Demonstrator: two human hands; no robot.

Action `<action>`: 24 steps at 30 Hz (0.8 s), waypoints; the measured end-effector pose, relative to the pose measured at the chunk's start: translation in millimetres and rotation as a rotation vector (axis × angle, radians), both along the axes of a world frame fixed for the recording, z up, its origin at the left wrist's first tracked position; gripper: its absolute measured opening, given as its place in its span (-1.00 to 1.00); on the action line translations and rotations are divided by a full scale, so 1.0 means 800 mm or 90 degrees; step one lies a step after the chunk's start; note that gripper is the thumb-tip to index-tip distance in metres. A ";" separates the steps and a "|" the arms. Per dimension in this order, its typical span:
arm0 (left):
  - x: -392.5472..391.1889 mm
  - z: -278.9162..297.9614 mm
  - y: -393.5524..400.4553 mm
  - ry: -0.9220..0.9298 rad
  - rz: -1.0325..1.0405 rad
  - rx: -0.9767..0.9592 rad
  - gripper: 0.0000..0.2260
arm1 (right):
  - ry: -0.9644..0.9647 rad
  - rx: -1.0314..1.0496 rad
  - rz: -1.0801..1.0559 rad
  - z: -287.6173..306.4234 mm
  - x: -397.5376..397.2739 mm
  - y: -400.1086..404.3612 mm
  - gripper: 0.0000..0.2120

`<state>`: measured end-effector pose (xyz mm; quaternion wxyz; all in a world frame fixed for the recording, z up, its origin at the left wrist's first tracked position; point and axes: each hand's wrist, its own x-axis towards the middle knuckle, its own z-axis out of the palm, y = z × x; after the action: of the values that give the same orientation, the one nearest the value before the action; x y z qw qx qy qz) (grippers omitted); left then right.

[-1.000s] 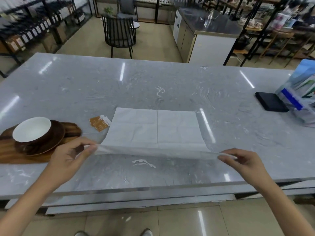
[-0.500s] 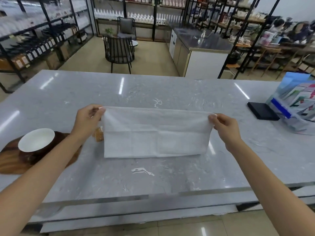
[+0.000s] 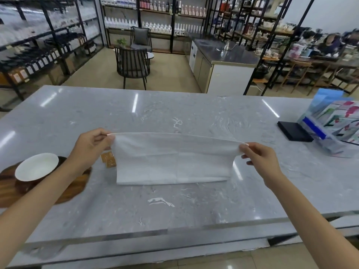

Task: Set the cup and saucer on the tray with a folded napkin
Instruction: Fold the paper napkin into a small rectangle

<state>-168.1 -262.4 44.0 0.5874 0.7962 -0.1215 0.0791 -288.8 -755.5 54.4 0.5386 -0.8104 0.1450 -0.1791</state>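
Pinching the napkin's [image 3: 172, 160] upper corners, the left hand [image 3: 91, 146] and right hand [image 3: 260, 158] hold it mid-counter [image 3: 194, 117], lower fold resting on the stone. It looks light and limp; corner holds suit it. Cup [image 3: 36, 166] sits on the tray [image 3: 77, 183] at the counter's left edge.

We find no legible text, number or brand in this view. The labels on the bottles [image 3: 33, 66] along the left shelves are too blurred to read. The leaflets [image 3: 342, 121] in the holder at the right edge of the counter [image 3: 174, 113] show only coloured shapes. The packets [image 3: 108, 159] near the left edge carry a pattern too small to read.
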 end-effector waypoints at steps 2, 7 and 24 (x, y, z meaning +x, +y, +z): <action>-0.025 -0.003 0.009 -0.018 -0.004 -0.012 -0.92 | -0.004 -0.009 0.017 -0.002 -0.026 -0.002 -0.91; -0.053 -0.003 0.011 -0.063 0.002 -0.067 -0.91 | -0.048 0.011 0.043 0.012 -0.059 0.002 -0.94; 0.002 0.191 0.001 -0.259 0.021 -0.361 -0.93 | -0.299 0.197 0.060 0.195 -0.007 0.019 -0.90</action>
<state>-166.6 -261.8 196.7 0.7475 0.5711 -0.1965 0.2765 -294.8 -740.0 210.2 0.6825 -0.6606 0.0039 -0.3127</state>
